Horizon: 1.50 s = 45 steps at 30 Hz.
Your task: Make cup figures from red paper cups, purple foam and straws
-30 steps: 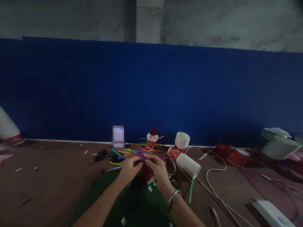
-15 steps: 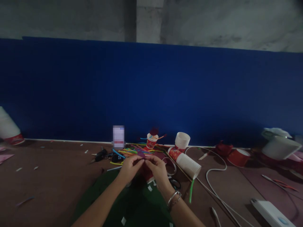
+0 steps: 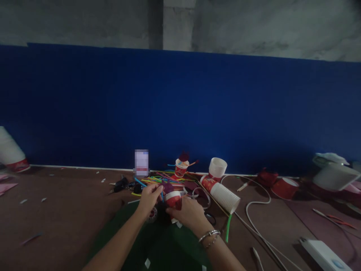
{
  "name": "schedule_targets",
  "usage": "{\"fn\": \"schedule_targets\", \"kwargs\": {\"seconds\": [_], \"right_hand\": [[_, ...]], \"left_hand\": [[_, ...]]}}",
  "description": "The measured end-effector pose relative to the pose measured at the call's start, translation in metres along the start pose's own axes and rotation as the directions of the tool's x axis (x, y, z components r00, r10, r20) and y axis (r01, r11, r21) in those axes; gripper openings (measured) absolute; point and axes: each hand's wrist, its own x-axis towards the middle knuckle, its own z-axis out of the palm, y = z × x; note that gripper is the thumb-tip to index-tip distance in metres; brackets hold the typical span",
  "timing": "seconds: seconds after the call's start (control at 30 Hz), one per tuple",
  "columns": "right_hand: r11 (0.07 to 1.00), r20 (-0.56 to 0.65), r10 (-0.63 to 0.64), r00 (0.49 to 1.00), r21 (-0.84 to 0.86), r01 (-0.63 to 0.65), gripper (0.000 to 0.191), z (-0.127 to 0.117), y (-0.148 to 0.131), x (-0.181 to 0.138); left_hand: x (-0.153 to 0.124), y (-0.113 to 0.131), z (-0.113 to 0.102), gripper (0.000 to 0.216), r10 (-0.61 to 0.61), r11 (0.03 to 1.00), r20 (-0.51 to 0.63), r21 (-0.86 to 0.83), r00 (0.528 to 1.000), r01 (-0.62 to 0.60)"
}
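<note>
In the head view my right hand (image 3: 190, 212) is closed around a red and white paper cup (image 3: 173, 199). My left hand (image 3: 150, 197) pinches the edge of a small purple piece (image 3: 167, 186), perhaps cut paper, just above the cup's white rim. Whether the piece touches the cup I cannot tell. Behind them lies a pile of coloured pipe cleaners (image 3: 158, 178). A decorated paper cup (image 3: 181, 168) with a dark red top and side arms stands farther back. A roll of tape (image 3: 152, 215) is partly hidden by my left wrist.
A stack of paper cups (image 3: 224, 195) lies on its side at right, beside a white cup (image 3: 217, 168). Keys (image 3: 121, 183) and a lit phone screen (image 3: 141, 162) are at left. Scissors (image 3: 210, 218), a white cable (image 3: 248, 207) and a white power strip (image 3: 324, 254) occupy the right side.
My right hand has left the purple piece and moved down onto the paper cup, which now shows upright between my hands. My left hand has shifted slightly left, keeping the purple piece.
</note>
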Motion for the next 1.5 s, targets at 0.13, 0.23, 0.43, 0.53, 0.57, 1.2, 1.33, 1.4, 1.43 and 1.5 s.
{"fn": "schedule_targets", "kwargs": {"seconds": [0.13,0.23,0.43,0.53,0.57,1.2,1.33,1.4,1.43,1.5], "right_hand": [[0.997,-0.029,-0.019,0.999,0.076,0.021,0.041,0.003,-0.003,0.001],[0.993,-0.073,-0.009,0.997,0.12,0.018,0.049,0.003,-0.007,0.001],[0.991,-0.156,-0.037,0.987,0.123,0.056,0.051,0.006,-0.012,-0.001],[0.989,-0.217,-0.069,0.974,0.111,0.095,0.046,0.009,-0.011,0.0],[0.989,-0.232,-0.076,0.97,0.106,0.103,0.045,0.009,-0.01,0.0],[0.903,-0.18,-0.185,0.966,0.357,0.239,0.051,0.002,-0.003,0.005],[0.676,-0.153,-0.059,0.986,0.721,0.152,0.039,-0.001,0.0,0.013],[0.545,-0.154,0.073,0.985,0.834,0.09,0.046,0.0,0.003,0.017],[0.504,-0.161,0.118,0.98,0.86,0.081,0.047,0.001,0.005,0.019],[0.481,-0.2,0.133,0.971,0.869,0.113,0.047,0.002,0.009,0.023]], "left_hand": [[0.002,0.002,-0.003,0.035,-0.066,0.995,-0.002,-0.073,0.998,0.066],[0.004,0.006,-0.006,0.036,-0.098,0.985,-0.023,-0.142,0.995,0.094],[0.003,0.016,-0.008,0.034,-0.076,0.985,-0.123,-0.162,0.99,0.055],[0.002,0.019,-0.008,0.033,-0.05,0.987,-0.202,-0.163,0.978,0.017],[0.002,0.019,-0.008,0.034,-0.039,0.986,-0.206,-0.167,0.978,0.005],[0.003,0.024,-0.013,0.031,0.072,0.978,-0.106,-0.187,0.992,-0.091],[0.005,0.019,-0.014,0.03,0.103,0.98,-0.133,-0.159,0.986,-0.124],[0.006,0.017,-0.014,0.03,0.109,0.984,-0.144,-0.122,0.984,-0.127],[0.006,0.017,-0.014,0.03,0.111,0.986,-0.145,-0.111,0.983,-0.127],[0.005,0.018,-0.014,0.029,0.118,0.987,-0.125,-0.093,0.985,-0.13]]}}
